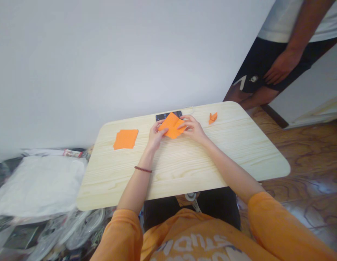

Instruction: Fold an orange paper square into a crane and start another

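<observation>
A person's left hand and right hand grip a folded orange paper sheet between their fingertips near the far edge of a pine desk, partly over a phone. A stack of orange paper lies toward the left end, a small folded orange piece toward the right.

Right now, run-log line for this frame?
left hand: folded orange paper | right hand: same paper | orange paper stack: table-left | small orange fold: table-right

Pine tabletop, orange paper stack, black phone

Bright, even light with faint shadows; glare on the floor, and my view bends near the edges
</observation>
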The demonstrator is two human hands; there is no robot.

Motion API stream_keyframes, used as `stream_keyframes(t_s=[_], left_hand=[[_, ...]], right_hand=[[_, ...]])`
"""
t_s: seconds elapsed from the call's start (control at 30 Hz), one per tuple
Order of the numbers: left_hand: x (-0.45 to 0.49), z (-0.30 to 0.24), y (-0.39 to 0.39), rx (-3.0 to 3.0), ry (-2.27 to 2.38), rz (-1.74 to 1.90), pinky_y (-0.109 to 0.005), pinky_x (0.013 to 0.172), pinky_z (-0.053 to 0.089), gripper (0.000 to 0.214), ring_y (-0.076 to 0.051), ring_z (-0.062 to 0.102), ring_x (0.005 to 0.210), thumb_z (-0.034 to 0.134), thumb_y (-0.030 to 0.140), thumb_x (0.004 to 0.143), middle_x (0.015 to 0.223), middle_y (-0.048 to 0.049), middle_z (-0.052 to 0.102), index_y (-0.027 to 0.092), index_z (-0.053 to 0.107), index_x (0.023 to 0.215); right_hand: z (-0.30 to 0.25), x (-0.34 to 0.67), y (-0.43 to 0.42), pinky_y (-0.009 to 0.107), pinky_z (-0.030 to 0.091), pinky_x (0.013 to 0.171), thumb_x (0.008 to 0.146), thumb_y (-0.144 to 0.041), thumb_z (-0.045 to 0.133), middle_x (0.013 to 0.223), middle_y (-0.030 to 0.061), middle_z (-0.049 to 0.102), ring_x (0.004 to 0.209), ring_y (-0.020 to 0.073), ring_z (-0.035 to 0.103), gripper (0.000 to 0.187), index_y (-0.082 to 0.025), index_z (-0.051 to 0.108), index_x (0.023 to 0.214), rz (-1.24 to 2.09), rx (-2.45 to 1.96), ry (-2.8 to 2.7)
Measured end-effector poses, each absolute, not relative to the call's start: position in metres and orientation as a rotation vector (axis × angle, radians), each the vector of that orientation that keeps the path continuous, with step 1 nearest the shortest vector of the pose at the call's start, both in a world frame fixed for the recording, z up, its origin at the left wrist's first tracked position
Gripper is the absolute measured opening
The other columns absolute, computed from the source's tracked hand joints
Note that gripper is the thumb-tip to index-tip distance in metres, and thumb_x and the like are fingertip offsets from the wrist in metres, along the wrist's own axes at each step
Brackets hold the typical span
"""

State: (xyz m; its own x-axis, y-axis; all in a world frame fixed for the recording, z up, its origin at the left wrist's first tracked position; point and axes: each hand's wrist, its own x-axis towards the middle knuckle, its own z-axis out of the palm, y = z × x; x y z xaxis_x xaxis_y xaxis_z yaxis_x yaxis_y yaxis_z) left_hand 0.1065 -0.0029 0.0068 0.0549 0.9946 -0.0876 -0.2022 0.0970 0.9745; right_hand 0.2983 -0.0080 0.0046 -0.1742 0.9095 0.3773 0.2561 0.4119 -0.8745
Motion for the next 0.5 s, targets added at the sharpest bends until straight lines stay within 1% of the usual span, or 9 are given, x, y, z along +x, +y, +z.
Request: stream_keyframes(t_s=[0.13, 0.27, 0.37, 0.43, 0.5], left_hand=[[0.105, 0.01, -0.004, 0.981, 1.035, 1.133, -0.03, 0.068, 0.053, 0.048, -0.017, 0.065, 0.074, 0.071, 0.021, 0.057, 0.087, -0.0015, 0.068, 0.022, 0.051, 0.1], [0.104, 0.013, -0.005, 0.996, 1.002, 1.101, -0.027, 0.062, 0.051, 0.042, -0.015, 0.064, 0.069, 0.075, 0.037, 0.06, 0.079, 0.0002, 0.067, 0.021, 0.049, 0.09], [0.103, 0.015, -0.005, 1.018, 1.012, 1.083, -0.025, 0.061, 0.05, 0.046, -0.015, 0.064, 0.066, 0.078, 0.042, 0.058, 0.073, 0.0001, 0.068, 0.02, 0.051, 0.087], [0.102, 0.017, -0.006, 1.035, 1.002, 1.076, -0.026, 0.065, 0.051, 0.048, -0.015, 0.065, 0.068, 0.08, 0.04, 0.056, 0.076, -0.001, 0.069, 0.019, 0.053, 0.091], [0.102, 0.018, -0.006, 1.06, 0.963, 1.08, -0.029, 0.071, 0.052, 0.052, -0.015, 0.066, 0.073, 0.081, 0.035, 0.056, 0.082, -0.0026, 0.071, 0.019, 0.056, 0.098]], right_hand=[[0.005, 0.298, -0.009, 0.032, 0.054, 0.069, 0.065, -0.02, 0.067, 0.12, 0.0097, 0.052, 0.111, 0.0259, 0.054, 0.015, -0.02, 0.074, 0.079, 0.882, -1.04, -1.666], [0.002, 0.299, -0.007, 0.032, 0.053, 0.074, 0.062, -0.022, 0.071, 0.119, 0.0096, 0.054, 0.114, 0.0258, 0.054, 0.016, -0.02, 0.074, 0.078, 0.975, -1.027, -1.622], [0.002, 0.301, -0.005, 0.035, 0.051, 0.083, 0.058, -0.025, 0.076, 0.118, 0.0092, 0.057, 0.116, 0.0258, 0.053, 0.016, -0.02, 0.075, 0.073, 1.08, -0.991, -1.539], [0.004, 0.301, -0.004, 0.038, 0.046, 0.093, 0.056, -0.026, 0.079, 0.115, 0.0082, 0.061, 0.115, 0.0246, 0.055, 0.017, -0.02, 0.074, 0.071, 1.136, -0.972, -1.459], [0.007, 0.301, -0.004, 0.039, 0.041, 0.1, 0.053, -0.027, 0.081, 0.112, 0.007, 0.065, 0.111, 0.0233, 0.058, 0.018, -0.019, 0.073, 0.068, 1.197, -0.96, -1.369]])
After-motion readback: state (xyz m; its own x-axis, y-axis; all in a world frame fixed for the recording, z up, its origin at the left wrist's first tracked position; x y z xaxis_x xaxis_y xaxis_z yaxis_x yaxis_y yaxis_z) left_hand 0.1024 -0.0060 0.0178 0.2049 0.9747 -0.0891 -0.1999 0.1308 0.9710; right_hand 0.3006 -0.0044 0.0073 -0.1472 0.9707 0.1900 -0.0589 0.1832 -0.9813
